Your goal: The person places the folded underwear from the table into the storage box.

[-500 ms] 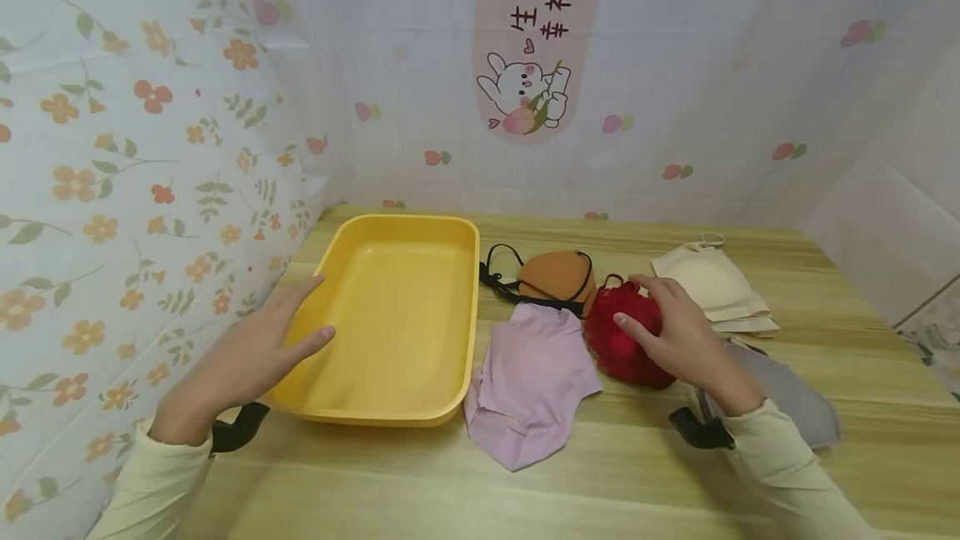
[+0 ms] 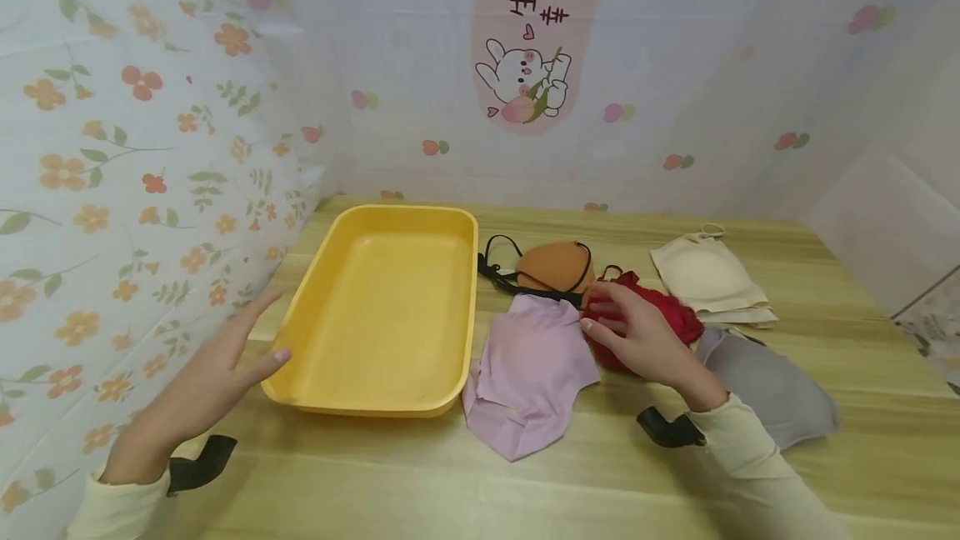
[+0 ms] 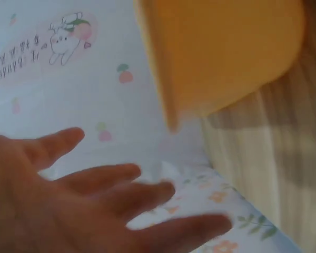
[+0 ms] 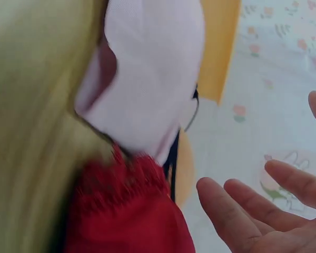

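My left hand (image 2: 198, 386) hovers beside the left wall of the yellow tray (image 2: 300, 290), its fingers spread and holding nothing. In the left wrist view the fingers stand apart from the tray wall (image 3: 216, 52). My right hand (image 2: 645, 336) is over the red lace bra (image 2: 678, 319), fingers extended with nothing gripped; whether they touch it I cannot tell. To its left lies a folded lilac bra (image 2: 532, 373). Behind that is an orange bra (image 2: 551, 263) with black straps. In the right wrist view the red bra (image 4: 129, 221) sits below the lilac one (image 4: 152, 68).
At the back right lies a cream bra (image 2: 705, 273), and a grey bra (image 2: 772, 386) rests beside the right forearm. A white curtain (image 2: 675, 48) with printed fruit rises behind the wooden table (image 2: 390, 482). A flowered curtain (image 2: 157, 215) runs along the left.
My left hand has drawn back from the tray, toward the lower left. My right hand has shifted left toward the lilac bra, uncovering more of the red bra's right side.
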`<state>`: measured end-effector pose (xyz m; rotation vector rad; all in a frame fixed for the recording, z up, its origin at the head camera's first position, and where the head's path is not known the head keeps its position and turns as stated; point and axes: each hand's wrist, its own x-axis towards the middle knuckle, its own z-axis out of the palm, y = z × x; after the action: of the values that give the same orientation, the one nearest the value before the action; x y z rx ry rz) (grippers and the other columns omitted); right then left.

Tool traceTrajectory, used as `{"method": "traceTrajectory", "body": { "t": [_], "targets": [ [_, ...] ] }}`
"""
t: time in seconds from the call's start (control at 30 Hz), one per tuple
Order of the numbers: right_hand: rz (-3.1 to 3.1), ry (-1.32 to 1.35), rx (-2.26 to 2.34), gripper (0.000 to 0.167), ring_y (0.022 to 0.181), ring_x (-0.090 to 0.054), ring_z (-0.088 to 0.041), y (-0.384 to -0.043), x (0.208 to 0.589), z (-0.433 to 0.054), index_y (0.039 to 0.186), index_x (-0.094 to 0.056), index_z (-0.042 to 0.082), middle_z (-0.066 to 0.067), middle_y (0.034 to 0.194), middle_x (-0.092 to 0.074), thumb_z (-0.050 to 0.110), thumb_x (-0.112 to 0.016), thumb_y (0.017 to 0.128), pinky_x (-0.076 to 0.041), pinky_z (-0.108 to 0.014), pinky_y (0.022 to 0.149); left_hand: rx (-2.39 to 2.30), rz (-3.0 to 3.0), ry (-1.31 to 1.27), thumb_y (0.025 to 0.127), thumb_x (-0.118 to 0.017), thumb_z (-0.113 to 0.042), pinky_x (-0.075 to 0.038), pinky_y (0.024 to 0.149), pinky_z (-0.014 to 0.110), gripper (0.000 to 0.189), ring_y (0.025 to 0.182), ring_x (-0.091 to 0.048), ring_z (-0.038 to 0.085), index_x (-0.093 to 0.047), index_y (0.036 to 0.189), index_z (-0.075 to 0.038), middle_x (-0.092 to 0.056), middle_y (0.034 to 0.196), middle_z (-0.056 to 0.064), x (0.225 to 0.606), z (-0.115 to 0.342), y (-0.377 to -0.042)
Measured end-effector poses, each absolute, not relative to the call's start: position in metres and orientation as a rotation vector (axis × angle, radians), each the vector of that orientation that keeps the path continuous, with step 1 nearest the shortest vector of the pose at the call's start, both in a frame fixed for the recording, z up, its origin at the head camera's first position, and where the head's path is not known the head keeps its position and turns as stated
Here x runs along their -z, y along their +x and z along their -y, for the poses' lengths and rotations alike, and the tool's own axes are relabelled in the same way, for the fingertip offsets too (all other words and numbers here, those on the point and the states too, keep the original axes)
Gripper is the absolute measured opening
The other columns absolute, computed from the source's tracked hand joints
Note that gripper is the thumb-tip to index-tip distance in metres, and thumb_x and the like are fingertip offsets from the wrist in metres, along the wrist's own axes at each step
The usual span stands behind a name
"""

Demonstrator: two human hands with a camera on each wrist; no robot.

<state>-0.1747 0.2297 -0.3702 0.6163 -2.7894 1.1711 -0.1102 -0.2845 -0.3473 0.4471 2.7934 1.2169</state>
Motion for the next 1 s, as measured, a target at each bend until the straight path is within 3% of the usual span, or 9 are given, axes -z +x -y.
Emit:
{"method": "traceTrajectory", "body": {
  "t": [0.1, 0.13, 0.2, 0.23, 0.33, 0.6, 0.87, 0.93, 1.0],
  "targets": [
    [2.793, 0.658, -1.146, 0.050, 0.114, -0.066, -0.044, -0.174, 0.378, -0.222, 0.137, -0.051, -0.004, -0.027, 0.132, -0.058, 0.013, -0.070, 0.094, -0.055, -0.053, 0.091, -1.301, -2.631, 0.462, 0.107, -0.043, -0.022, -0.002, 0.104, 0.083, 0.075, 0.145, -0.001, 0.065, 0.008, 0.163, -0.026, 0.008, 0.166, 0.030, 0.358, 0.293, -0.107],
    [2.795, 0.674, -1.132, 0.050, 0.113, -0.066, -0.043, -0.173, 0.381, -0.220, 0.136, -0.052, -0.004, -0.026, 0.131, -0.058, 0.013, -0.071, 0.093, -0.056, -0.053, 0.091, -1.315, -2.587, 0.465, 0.108, -0.041, -0.021, -0.008, 0.113, 0.076, 0.076, 0.144, 0.000, 0.066, 0.012, 0.162, -0.025, 0.010, 0.165, 0.031, 0.362, 0.296, -0.105],
    [2.794, 0.710, -1.109, 0.052, 0.112, -0.065, -0.041, -0.172, 0.386, -0.216, 0.136, -0.052, -0.005, -0.027, 0.132, -0.056, 0.014, -0.072, 0.092, -0.056, -0.053, 0.091, -1.363, -2.509, 0.474, 0.108, -0.041, -0.017, -0.024, 0.124, 0.047, 0.078, 0.143, 0.002, 0.065, 0.015, 0.161, -0.022, 0.014, 0.164, 0.032, 0.370, 0.300, -0.104],
    [2.794, 0.729, -1.086, 0.052, 0.111, -0.064, -0.039, -0.171, 0.389, -0.214, 0.136, -0.052, -0.005, -0.026, 0.132, -0.055, 0.014, -0.072, 0.092, -0.056, -0.052, 0.091, -1.373, -2.500, 0.489, 0.107, -0.042, -0.015, -0.035, 0.119, 0.033, 0.079, 0.143, 0.001, 0.065, 0.016, 0.161, -0.020, 0.013, 0.164, 0.033, 0.373, 0.302, -0.104],
    [2.801, 0.762, -1.006, 0.055, 0.112, -0.059, -0.033, -0.170, 0.396, -0.209, 0.137, -0.052, -0.003, -0.023, 0.133, -0.055, 0.017, -0.073, 0.091, -0.055, -0.050, 0.093, -1.420, -2.492, 0.524, 0.105, -0.047, -0.010, -0.030, 0.094, -0.002, 0.084, 0.142, 0.000, 0.065, 0.014, 0.162, -0.018, 0.012, 0.164, 0.032, 0.382, 0.304, -0.104],
    [2.873, 0.714, -0.900, 0.063, 0.124, -0.052, -0.035, -0.171, 0.406, -0.200, 0.139, -0.052, 0.001, -0.024, 0.137, -0.052, 0.024, -0.077, 0.086, -0.048, -0.055, 0.102, -1.556, -2.395, 0.563, 0.107, -0.038, -0.007, -0.019, 0.099, -0.005, 0.077, 0.147, 0.023, 0.047, 0.017, 0.161, -0.015, 0.022, 0.163, 0.029, 0.391, 0.299, -0.104],
    [3.005, 0.581, -0.682, 0.082, 0.113, -0.055, -0.037, -0.176, 0.400, -0.187, 0.138, -0.052, 0.000, -0.025, 0.125, -0.059, 0.044, -0.085, 0.077, -0.053, -0.052, 0.091, -1.506, -2.441, 0.513, 0.107, -0.041, -0.010, -0.024, 0.101, 0.000, 0.078, 0.144, 0.009, 0.061, 0.014, 0.161, -0.015, 0.019, 0.164, 0.029, 0.392, 0.296, -0.104],
    [3.034, 0.525, -0.640, 0.082, 0.108, -0.057, -0.035, -0.178, 0.398, -0.183, 0.135, -0.055, 0.001, -0.022, 0.118, -0.063, 0.047, -0.086, 0.074, -0.053, -0.048, 0.084, -1.489, -2.451, 0.497, 0.107, -0.039, -0.012, -0.018, 0.111, 0.008, 0.077, 0.144, 0.013, 0.061, 0.015, 0.162, -0.018, 0.019, 0.164, 0.030, 0.393, 0.298, -0.104],
    [3.060, 0.483, -0.619, 0.079, 0.106, -0.057, -0.035, -0.180, 0.396, -0.180, 0.132, -0.058, 0.003, -0.018, 0.113, -0.066, 0.048, -0.086, 0.072, -0.051, -0.047, 0.082, -1.466, -2.460, 0.472, 0.108, -0.038, -0.013, -0.014, 0.121, 0.028, 0.076, 0.144, 0.013, 0.062, 0.015, 0.162, -0.021, 0.019, 0.164, 0.031, 0.394, 0.299, -0.104]
  ]
}}
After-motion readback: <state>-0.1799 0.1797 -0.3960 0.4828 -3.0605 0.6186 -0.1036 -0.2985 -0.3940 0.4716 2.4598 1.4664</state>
